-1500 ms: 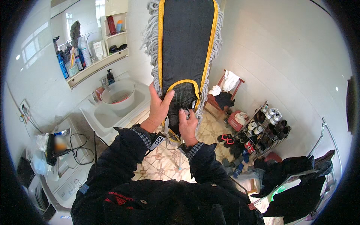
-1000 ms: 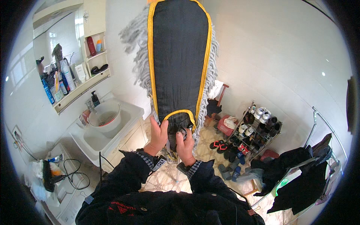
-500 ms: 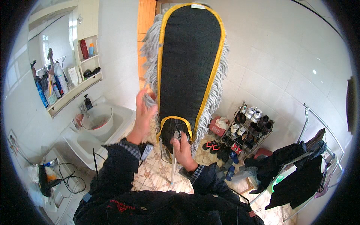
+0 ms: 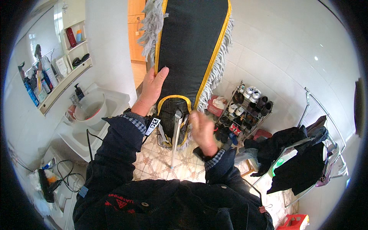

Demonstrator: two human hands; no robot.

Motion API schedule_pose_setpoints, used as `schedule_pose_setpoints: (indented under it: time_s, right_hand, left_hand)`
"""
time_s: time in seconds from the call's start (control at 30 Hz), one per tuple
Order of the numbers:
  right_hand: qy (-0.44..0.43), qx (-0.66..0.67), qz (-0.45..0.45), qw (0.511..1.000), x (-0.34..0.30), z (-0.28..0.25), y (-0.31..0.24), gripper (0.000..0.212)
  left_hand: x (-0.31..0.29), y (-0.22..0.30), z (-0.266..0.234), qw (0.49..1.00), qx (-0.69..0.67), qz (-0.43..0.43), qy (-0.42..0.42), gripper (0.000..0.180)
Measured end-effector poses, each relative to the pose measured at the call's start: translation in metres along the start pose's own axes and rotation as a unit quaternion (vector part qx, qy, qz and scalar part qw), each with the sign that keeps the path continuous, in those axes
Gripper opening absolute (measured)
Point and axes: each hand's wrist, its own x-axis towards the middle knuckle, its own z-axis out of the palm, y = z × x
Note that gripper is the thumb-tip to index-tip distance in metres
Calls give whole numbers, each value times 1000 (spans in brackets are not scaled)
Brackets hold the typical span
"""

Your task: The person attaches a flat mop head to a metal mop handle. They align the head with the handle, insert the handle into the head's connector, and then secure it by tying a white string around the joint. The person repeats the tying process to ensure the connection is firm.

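Observation:
A long dust mop head (image 4: 191, 46) rises in front of me, its black cloth backing trimmed in yellow and fringed with grey strands. My left hand (image 4: 150, 90) grips its left edge, thumb on the black backing and fingers behind. At the near end, a yellow-edged pocket (image 4: 172, 103) covers part of a frame. A metal pole (image 4: 175, 138) slants from that frame down toward the floor. Beside the lower right edge is my right hand (image 4: 204, 130), smeared by motion, with its fingers partly hidden. Whether it holds the edge there cannot be made out.
To the left, a white sink (image 4: 119, 101) holds a basin (image 4: 92, 111) below a mirror shelf (image 4: 73, 86) with bottles. A shoe rack (image 4: 251, 109) stands against the right wall. Nearer on the right, dark clothes (image 4: 303, 168) hang on a metal rack (image 4: 318, 101).
My left hand has come onto the mop head's left edge from the fringe. My right hand has left the pole joint and moved right. The mop head sits higher in view.

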Motion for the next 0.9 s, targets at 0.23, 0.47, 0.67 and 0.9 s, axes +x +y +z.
schedule_pose_setpoints:
  time_s: [0.23,0.47,0.67,0.9]
  right_hand:
    - [120,196,-37,973,82,-18,-2,51]
    - [154,50,-48,986,90,-1,1,40]
    - [196,10,-35,980,76,10,12,37]
    - [216,48,-39,974,75,8,4,38]
  left_hand:
    - [-4,-13,7,997,40,26,57,55]
    - [-8,-6,15,993,68,68,63,50]
    - [-11,-12,17,997,33,38,57,45]
    - [-12,-17,21,993,64,66,74,40]
